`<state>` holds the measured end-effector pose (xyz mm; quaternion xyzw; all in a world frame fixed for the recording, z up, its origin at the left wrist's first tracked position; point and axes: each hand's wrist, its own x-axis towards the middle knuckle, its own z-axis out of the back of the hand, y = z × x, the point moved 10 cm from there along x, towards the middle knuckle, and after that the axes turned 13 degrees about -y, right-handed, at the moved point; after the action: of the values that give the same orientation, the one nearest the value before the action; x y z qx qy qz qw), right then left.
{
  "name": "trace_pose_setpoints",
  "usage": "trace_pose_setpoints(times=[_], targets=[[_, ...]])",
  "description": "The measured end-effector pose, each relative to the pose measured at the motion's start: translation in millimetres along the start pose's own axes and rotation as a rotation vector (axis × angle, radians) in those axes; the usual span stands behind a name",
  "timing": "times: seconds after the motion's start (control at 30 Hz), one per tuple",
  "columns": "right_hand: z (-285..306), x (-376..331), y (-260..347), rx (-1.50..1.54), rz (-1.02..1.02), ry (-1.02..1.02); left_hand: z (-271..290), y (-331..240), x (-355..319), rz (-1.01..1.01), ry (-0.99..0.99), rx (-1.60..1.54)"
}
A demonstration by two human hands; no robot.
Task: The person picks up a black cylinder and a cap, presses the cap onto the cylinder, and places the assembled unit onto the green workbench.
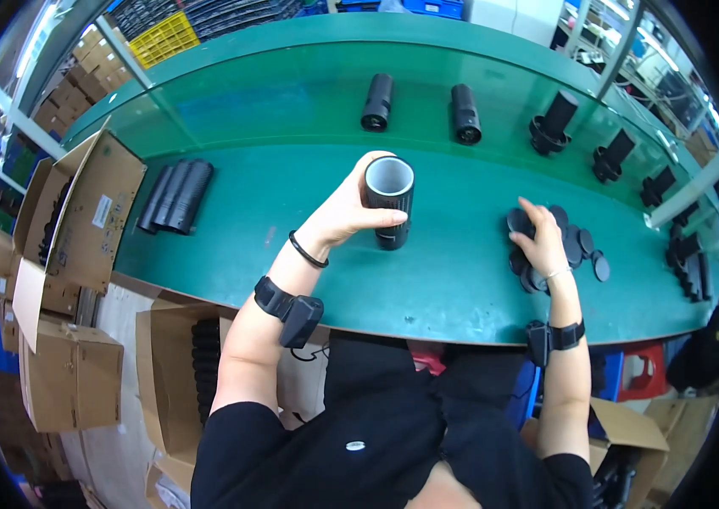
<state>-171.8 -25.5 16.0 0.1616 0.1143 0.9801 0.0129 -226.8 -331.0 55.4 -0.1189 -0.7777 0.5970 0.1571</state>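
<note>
My left hand [353, 208] is wrapped round a black cylindrical tube [388, 222], which stands upright near the middle of the green table. Its open top faces up and shows a pale grey inside. To the right, my right hand [543, 242] hovers over or touches a loose pile of round black discs [574, 246]. Its thumb and fingers are curved and apart around the edge of one disc [519, 222]; I see no firm grip on it.
Several black tubes [177, 197] lie side by side at the left, by an open cardboard box [114, 208]. Two more tubes [378, 102] are behind a clear panel at the back. Black flanged parts [553, 125] line the right. Open cartons [164, 373] stand below the table's front edge.
</note>
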Motion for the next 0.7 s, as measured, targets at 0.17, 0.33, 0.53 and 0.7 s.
trace_pose_setpoints(times=[0.17,0.33,0.53,0.7], targets=[[9.2,-16.0,33.0,1.8,-0.411,0.25,-28.0,11.2,13.1,-0.041,0.013,0.051],[15.2,-26.2,54.4,2.336,-0.364,0.361,-44.1,4.6,3.7,-0.053,-0.002,0.1],[15.0,-27.5,59.0,2.326,-0.273,0.288,-41.8,10.0,-0.4,-0.166,-0.089,0.335],[10.1,-24.6,63.9,2.369,-0.3,0.307,-56.7,-2.5,-2.9,-0.157,-0.023,0.325]])
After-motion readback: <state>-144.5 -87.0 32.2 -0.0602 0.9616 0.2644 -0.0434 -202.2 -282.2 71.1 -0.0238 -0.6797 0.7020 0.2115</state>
